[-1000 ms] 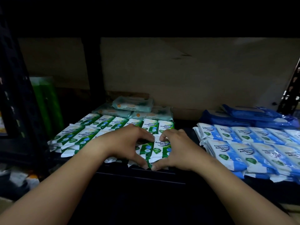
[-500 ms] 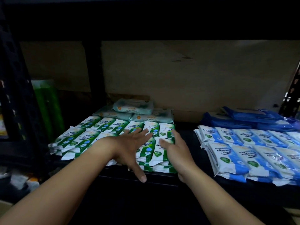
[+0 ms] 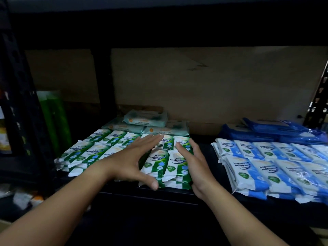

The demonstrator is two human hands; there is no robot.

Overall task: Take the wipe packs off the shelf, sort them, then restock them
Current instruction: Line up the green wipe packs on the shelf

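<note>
Green and white pine wipe packs (image 3: 92, 151) lie in rows on the dark shelf (image 3: 159, 192). My left hand (image 3: 133, 160) lies flat over them with straight fingers, thumb at the front edge of the stack. My right hand (image 3: 193, 162) stands edge-on with straight fingers against the right side of the frontmost green packs (image 3: 170, 164). Blue and white wipe packs (image 3: 266, 164) lie in rows on the right of the shelf. Pale teal packs (image 3: 145, 119) are stacked behind the green ones.
Dark blue packs (image 3: 276, 130) sit at the back right. A cardboard panel (image 3: 213, 82) backs the shelf. A black upright post (image 3: 23, 103) stands at the left, with a green item (image 3: 53, 118) beside it. A gap of bare shelf separates green and blue rows.
Both hands uncurled from the front green packs and flattened. The left hand reached further back over the rows; the right hand shifted to the right side of the stack.
</note>
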